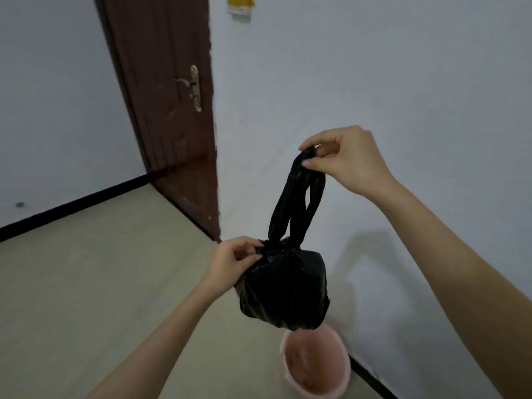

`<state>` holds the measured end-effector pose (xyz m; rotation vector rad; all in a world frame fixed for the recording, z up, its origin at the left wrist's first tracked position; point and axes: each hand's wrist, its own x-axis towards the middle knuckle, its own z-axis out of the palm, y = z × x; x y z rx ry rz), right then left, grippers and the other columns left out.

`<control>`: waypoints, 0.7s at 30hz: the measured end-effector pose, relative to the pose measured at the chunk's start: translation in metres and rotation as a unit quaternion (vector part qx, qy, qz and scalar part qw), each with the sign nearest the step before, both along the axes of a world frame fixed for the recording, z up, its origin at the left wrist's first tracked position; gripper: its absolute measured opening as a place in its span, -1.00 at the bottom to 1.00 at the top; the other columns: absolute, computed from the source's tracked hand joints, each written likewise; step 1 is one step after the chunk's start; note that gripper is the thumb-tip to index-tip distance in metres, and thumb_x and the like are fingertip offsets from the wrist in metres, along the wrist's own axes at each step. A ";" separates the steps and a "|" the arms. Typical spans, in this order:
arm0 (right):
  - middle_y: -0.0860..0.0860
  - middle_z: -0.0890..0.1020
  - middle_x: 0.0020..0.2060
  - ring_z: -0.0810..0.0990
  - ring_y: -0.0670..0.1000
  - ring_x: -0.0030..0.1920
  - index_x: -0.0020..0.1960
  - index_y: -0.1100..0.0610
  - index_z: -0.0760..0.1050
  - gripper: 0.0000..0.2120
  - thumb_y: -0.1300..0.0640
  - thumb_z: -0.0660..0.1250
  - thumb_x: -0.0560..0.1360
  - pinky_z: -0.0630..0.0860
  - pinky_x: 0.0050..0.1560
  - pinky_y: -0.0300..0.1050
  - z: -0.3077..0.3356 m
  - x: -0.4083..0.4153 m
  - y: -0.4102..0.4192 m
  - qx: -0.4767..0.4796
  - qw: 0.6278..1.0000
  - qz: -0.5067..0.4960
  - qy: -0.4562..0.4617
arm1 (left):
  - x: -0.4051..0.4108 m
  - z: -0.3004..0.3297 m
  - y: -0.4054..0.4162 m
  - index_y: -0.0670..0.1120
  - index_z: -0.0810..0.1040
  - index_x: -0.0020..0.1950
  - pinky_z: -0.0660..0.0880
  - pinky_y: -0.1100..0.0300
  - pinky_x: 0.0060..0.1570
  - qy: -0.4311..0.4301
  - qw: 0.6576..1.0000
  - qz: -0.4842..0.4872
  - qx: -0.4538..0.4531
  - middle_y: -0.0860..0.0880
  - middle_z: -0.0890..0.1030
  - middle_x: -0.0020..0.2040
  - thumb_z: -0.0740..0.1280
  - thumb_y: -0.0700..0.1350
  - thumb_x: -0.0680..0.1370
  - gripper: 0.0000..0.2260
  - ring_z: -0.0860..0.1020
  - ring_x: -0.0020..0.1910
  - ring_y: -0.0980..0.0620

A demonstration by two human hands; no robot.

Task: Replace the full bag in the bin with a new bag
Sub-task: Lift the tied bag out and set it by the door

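Note:
A full black bag (285,289) hangs in the air above a pink bin (316,367), which stands on the floor by the wall and looks bare inside. My right hand (342,159) pinches the top of the bag's two long handle loops, held up high. My left hand (233,262) grips the gathered neck of the bag at its left side, where the loops meet the bulging body. The bag's bottom hides the bin's far rim.
A dark brown door (169,110) with a brass handle (195,87) stands at the back left. The white wall (374,82) runs close along the right, with a black skirting strip. Beige floor (100,283) spreads to the left.

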<state>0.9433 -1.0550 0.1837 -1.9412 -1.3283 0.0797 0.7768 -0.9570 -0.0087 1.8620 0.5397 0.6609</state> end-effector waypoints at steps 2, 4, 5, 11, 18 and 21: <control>0.00 0.62 -0.31 0.56 -0.29 -0.32 -0.05 0.02 0.64 -0.79 0.21 0.46 0.34 0.39 -0.21 -0.61 0.005 -0.027 0.037 0.009 0.999 0.045 -0.005 | -0.041 0.008 0.023 0.09 0.56 -0.18 0.48 0.42 -0.22 0.008 0.999 0.039 0.001 0.10 0.60 -0.35 0.40 -0.32 0.41 -0.72 0.56 -0.32 0.23; 0.00 0.63 -0.29 0.58 -0.24 -0.28 -0.06 0.03 0.64 -0.80 0.21 0.46 0.34 0.40 -0.18 -0.58 0.004 -0.059 0.078 0.018 0.996 0.093 0.001 | -0.084 0.012 0.050 0.07 0.57 -0.16 0.51 0.32 -0.15 0.023 0.996 0.080 0.010 -0.07 0.64 -0.24 0.39 -0.30 0.43 -0.76 0.60 -0.24 0.15; -0.02 0.63 -0.30 0.58 -0.22 -0.27 -0.06 0.04 0.64 -0.80 0.21 0.46 0.34 0.40 -0.17 -0.57 0.002 -0.076 0.101 0.021 0.993 0.115 0.004 | -0.106 0.012 0.065 0.03 0.58 -0.15 0.53 0.29 -0.11 0.028 0.995 0.100 0.012 -0.11 0.66 -0.20 0.39 -0.29 0.43 -0.79 0.61 -0.21 0.12; 0.03 0.68 -0.25 0.64 -0.10 -0.17 -0.05 0.09 0.65 -0.81 0.22 0.48 0.33 0.57 0.00 -0.21 -0.021 -0.192 0.246 0.001 0.971 0.237 0.036 | -0.241 0.003 0.163 -0.08 0.59 -0.10 0.53 0.35 -0.13 0.082 0.977 0.197 0.016 -0.13 0.67 -0.18 0.38 -0.28 0.44 -0.88 0.61 -0.22 0.15; 0.21 0.69 -0.18 0.69 0.08 -0.17 -0.07 0.15 0.63 -0.82 0.29 0.47 0.34 0.64 -0.08 -0.09 -0.047 -0.329 0.402 -0.044 0.939 0.310 0.145 | -0.385 -0.013 0.279 0.12 0.54 -0.20 0.51 0.44 -0.19 0.110 0.943 0.313 -0.015 0.24 0.65 -0.34 0.37 -0.32 0.43 -0.70 0.60 -0.28 0.32; 0.24 0.69 -0.16 0.69 0.08 -0.17 -0.10 0.15 0.62 -0.82 0.33 0.46 0.34 0.64 -0.07 -0.09 -0.057 -0.377 0.475 -0.075 0.920 0.344 0.170 | -0.431 -0.023 0.331 0.12 0.55 -0.20 0.51 0.44 -0.23 0.102 0.926 0.363 -0.030 0.32 0.64 -0.34 0.38 -0.31 0.43 -0.71 0.61 -0.29 0.29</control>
